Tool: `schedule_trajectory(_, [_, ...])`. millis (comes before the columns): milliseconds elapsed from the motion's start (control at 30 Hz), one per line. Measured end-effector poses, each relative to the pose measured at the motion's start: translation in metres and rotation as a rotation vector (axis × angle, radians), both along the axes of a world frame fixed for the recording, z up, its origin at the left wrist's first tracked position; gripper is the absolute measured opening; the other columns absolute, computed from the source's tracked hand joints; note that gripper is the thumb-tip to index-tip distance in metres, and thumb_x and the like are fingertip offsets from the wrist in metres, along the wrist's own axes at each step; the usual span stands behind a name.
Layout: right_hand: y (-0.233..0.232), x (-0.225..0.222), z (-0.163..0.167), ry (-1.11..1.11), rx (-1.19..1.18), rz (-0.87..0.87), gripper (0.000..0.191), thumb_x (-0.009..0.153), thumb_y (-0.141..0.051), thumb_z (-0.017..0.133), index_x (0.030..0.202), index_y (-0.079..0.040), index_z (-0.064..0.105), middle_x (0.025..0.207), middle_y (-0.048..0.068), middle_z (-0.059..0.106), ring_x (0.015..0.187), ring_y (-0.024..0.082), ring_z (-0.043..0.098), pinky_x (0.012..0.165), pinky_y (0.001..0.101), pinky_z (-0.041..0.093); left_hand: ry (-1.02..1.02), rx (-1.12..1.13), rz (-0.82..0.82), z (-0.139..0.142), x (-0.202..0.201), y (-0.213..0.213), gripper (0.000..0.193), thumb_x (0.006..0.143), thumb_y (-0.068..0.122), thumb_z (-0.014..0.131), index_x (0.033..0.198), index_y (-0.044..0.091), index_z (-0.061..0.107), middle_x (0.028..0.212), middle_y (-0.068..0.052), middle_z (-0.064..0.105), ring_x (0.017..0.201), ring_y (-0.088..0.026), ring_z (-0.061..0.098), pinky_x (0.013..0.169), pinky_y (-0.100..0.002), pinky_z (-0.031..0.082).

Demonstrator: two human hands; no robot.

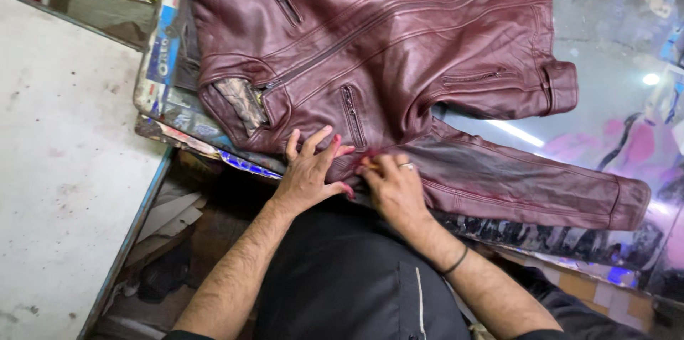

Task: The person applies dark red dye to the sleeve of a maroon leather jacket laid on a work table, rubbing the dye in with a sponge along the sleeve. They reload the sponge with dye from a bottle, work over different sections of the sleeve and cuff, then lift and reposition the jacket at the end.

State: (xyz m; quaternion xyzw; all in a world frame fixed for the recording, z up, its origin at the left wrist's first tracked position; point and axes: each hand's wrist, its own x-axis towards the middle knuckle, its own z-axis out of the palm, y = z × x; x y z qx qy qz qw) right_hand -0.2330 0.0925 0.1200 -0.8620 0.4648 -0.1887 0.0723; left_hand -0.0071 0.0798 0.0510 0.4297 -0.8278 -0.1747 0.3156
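Observation:
A maroon leather jacket (399, 34) lies spread flat on a glossy, colourfully printed table top (613, 91), with one sleeve (527, 180) stretched out to the right. My left hand (310, 169) presses flat on the jacket's near shoulder, fingers spread, beside a chest zip pocket (352, 113). My right hand (392, 187), with a ring on one finger, is bunched on the leather where the sleeve starts, its fingertips pinching at a reddish spot; whether it holds a small object is hidden. A black band circles my right wrist.
A white worn surface (64, 169) fills the left side, edged in blue. The jacket's patterned lining (242, 101) shows at the collar. Scraps and clutter (171, 240) lie in the gap below the table's edge. My dark trousers fill the lower middle.

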Motion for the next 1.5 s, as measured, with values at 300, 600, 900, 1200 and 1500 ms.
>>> schedule_trajectory(300, [0.001,-0.002,0.029,-0.011,-0.003,-0.006,0.029,0.08,-0.009,0.069,0.108,-0.013,0.079,0.107,0.01,0.064,0.094,0.032,0.058,0.078,0.0446,0.048,0.0,0.039,0.04,0.022,-0.009,0.005,0.124,0.071,0.052,0.087,0.163,0.015,0.012,0.141,0.008,0.065,0.15,-0.028,0.033,0.123,-0.066,0.005])
schedule_trajectory(600, [0.004,-0.118,0.06,-0.382,0.193,-0.235,0.033,0.085,-0.012,0.08,0.117,-0.007,0.072,0.123,0.013,0.067,0.111,0.031,0.065,0.094,0.0399,0.052,0.376,0.111,0.593,0.051,-0.085,0.087,0.033,0.092,0.012,0.079,0.122,0.014,0.064,0.121,-0.009,0.062,0.116,-0.029,0.06,0.101,-0.041,0.05])
schedule_trajectory(900, [-0.038,-0.105,0.067,-0.087,0.112,0.296,0.046,0.07,-0.004,0.07,0.115,-0.011,0.077,0.128,0.009,0.069,0.112,0.029,0.057,0.096,0.0399,0.049,-0.008,0.039,0.607,0.047,-0.115,0.062,0.089,0.071,0.034,0.089,0.145,0.006,0.048,0.135,-0.012,0.057,0.123,-0.032,0.049,0.102,-0.052,0.031])
schedule_trajectory(1200, [-0.062,-0.041,0.043,0.251,-0.141,0.723,0.03,0.079,-0.024,0.06,0.1,-0.011,0.077,0.128,0.0,0.07,0.12,0.021,0.055,0.096,0.039,0.04,-0.018,-0.019,0.582,0.014,-0.102,0.068,0.116,0.067,0.037,0.093,0.158,0.008,0.027,0.146,-0.008,0.054,0.132,-0.027,0.045,0.11,-0.054,0.028])
schedule_trajectory(1500, [-0.083,-0.049,0.067,0.539,0.11,0.832,0.03,0.084,-0.018,0.058,0.107,-0.015,0.077,0.107,-0.005,0.071,0.106,0.021,0.056,0.086,0.0386,0.041,0.059,-0.036,0.563,0.014,-0.096,0.067,0.114,0.07,0.042,0.092,0.159,0.014,0.026,0.149,-0.007,0.05,0.134,-0.028,0.047,0.113,-0.057,0.025])
